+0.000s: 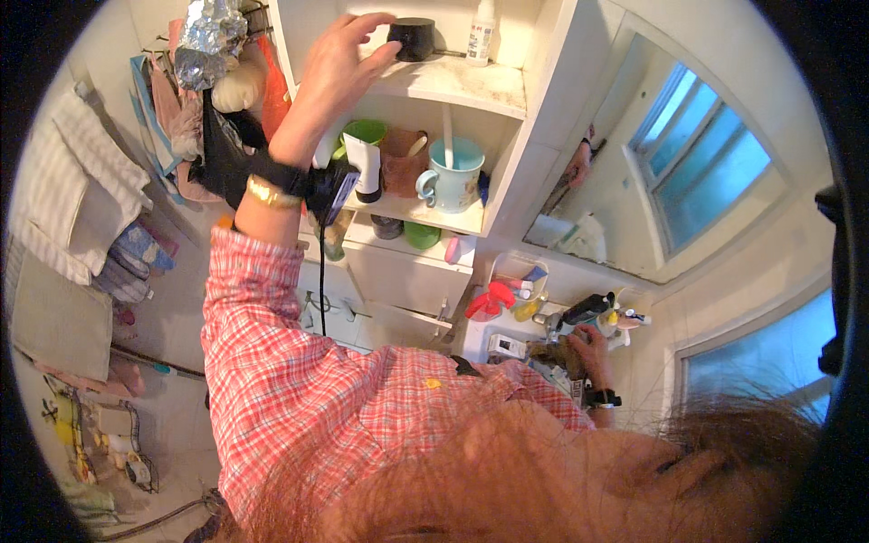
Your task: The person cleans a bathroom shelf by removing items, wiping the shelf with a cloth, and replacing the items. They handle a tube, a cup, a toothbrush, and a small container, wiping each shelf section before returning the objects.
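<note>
My left hand is raised to the top shelf of a white cabinet, at the left side of a round black jar. Its thumb and fingers are spread apart at the jar's edge; whether they touch it I cannot tell. A white bottle stands to the jar's right. Lower right, my right hand is bent over the cluttered counter, beside a brownish bundle and a black bottle. Its fingers are small and partly hidden, so a hold on anything there cannot be made out.
Below, a shelf holds a light-blue mug, a white tube and a green cup. A mirror hangs to the right. Towels and bags hang at left. A black cable drops from my left wrist.
</note>
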A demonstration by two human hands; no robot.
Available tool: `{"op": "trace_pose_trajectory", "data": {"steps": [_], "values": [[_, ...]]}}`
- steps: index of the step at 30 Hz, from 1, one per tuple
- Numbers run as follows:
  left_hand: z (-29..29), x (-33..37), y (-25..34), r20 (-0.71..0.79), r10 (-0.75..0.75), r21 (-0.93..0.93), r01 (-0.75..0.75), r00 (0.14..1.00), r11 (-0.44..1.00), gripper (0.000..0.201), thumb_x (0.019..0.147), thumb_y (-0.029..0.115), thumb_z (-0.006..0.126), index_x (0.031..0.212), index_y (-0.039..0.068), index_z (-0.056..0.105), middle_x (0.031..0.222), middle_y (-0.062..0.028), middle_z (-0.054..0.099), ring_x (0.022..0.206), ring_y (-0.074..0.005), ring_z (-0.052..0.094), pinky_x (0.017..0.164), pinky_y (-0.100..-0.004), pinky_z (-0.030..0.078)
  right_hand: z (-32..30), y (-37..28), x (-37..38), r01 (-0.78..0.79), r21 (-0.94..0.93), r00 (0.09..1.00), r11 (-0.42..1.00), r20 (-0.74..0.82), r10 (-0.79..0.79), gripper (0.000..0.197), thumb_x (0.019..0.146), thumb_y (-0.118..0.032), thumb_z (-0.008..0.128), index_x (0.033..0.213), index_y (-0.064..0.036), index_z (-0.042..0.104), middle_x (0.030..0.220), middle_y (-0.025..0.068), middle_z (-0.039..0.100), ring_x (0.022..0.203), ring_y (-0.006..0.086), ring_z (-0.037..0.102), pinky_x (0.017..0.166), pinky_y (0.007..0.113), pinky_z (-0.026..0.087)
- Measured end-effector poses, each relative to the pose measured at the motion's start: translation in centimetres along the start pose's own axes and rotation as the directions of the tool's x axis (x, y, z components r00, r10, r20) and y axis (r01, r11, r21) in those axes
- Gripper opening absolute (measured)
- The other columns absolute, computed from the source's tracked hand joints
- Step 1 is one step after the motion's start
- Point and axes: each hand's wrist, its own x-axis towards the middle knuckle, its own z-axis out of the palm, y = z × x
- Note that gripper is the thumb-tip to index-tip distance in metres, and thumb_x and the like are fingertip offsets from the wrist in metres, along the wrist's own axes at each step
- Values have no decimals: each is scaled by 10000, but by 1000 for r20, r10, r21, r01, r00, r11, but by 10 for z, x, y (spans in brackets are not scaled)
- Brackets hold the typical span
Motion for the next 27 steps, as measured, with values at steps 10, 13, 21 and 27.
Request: {"op": "trace_pose_trajectory", "data": {"steps": [10, 13, 21, 27], "values": [[54, 64, -27, 344, -227, 138, 190, 911, 972, 816, 711, 467, 752, 1358, 60, 465, 1166, -209, 636, 1078, -339, 619, 913, -390, 498, 23, 12, -14, -25, -213, 998, 977, 58, 38, 399, 801, -279, 724, 1086, -9, 651, 980, 190, 694, 893, 297, 669, 781, 383, 513], [53, 61, -25, 145, -188, 61, 181, 971, 982, 772, 680, 353, 811, 1316, 55, 491, 1152, -187, 643, 1080, -302, 624, 927, -370, 496, 21, 18, -22, -111, -64, 992, 992, 57, 115, 386, 799, -238, 727, 1088, 4, 644, 941, 172, 690, 861, 253, 655, 779, 363, 511], [8, 0, 20, -29, 54, -502, -61, 998, 863, 733, 635, 164, 854, 1272, 49, 511, 1137, -124, 634, 1066, -205, 611, 938, -325, 488, 4, -41, -7, 141, 298, 987, 944, -114, -111, 430, 786, -99, 721, 1188, -14, 593, 1084, 84, 646, 985, 173, 596, 872, 307, 485], [34, -110, 89, 384, 130, -503, 89, 914, 860, 731, 626, 170, 825, 1269, 40, 502, 1206, -163, 580, 1137, -285, 566, 1002, -382, 436, -2, -209, -3, 606, 532, 773, 591, -222, -594, 472, 749, -48, 717, 1201, -39, 581, 1223, 125, 605, 1145, 230, 551, 1008, 348, 413]]}}
